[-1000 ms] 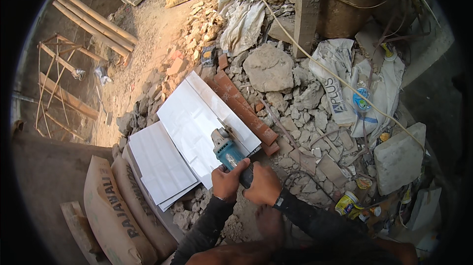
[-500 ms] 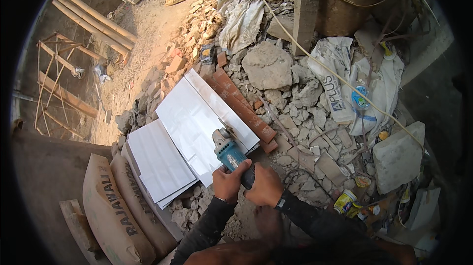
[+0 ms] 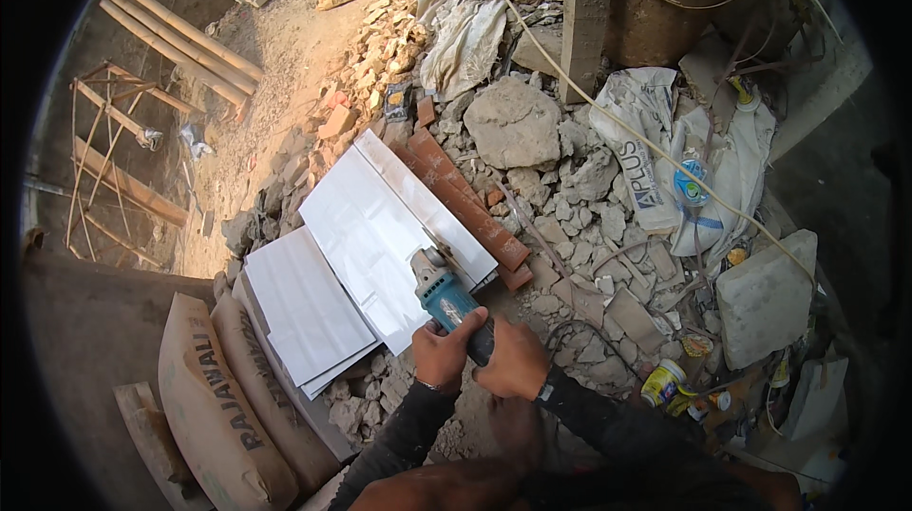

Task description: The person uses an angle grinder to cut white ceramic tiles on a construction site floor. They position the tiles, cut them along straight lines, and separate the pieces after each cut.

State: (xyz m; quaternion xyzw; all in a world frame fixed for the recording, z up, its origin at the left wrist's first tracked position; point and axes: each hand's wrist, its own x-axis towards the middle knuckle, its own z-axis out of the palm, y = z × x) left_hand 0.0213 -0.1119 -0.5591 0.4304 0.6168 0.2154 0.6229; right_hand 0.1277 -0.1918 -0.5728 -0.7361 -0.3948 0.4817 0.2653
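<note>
Both my hands hold a teal angle grinder over glossy white tiles. My left hand wraps round its body, thumb on top. My right hand is closed on the dark rear end. The grinder's disc, seen edge-on, meets the large white tile along a line near its right side; I cannot tell how deep it sits. A narrow white strip lies to the right of that line. More white tiles are stacked to the left, and reddish-brown tiles lie beneath and beyond the strip.
Broken concrete and rubble surround the tiles. Full brown sacks stand at the lower left. A pale cable crosses the right side past a wooden post and a concrete slab. Bamboo poles lie at the far left.
The grinder and both hands have shifted very slightly within the view, still along the same line on the tile. Both grips look the same.
</note>
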